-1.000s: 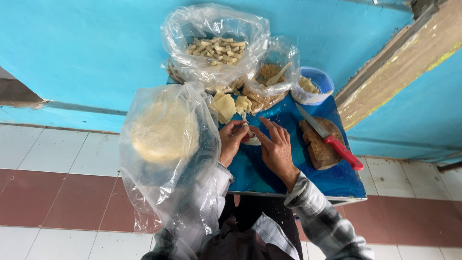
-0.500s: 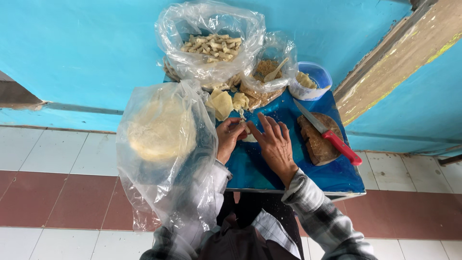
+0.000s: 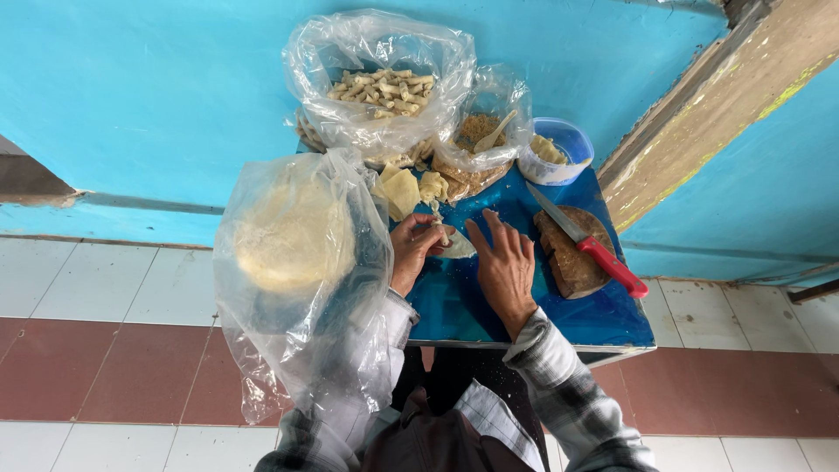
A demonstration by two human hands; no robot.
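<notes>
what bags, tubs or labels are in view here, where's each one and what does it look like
Large clear plastic bag: left, over the arm, holding pale round sheets.
Clear bag: table's far side, full of small pale rolls.
Smaller clear bag: beside it, brown filling and spoon.
Blue-rimmed tub: right of that.
No labels or screens visible.

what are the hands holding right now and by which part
The left hand pinches a small pale wrapper roll at its near end; the right hand rests on the wrapper, gripping nothing.
</notes>
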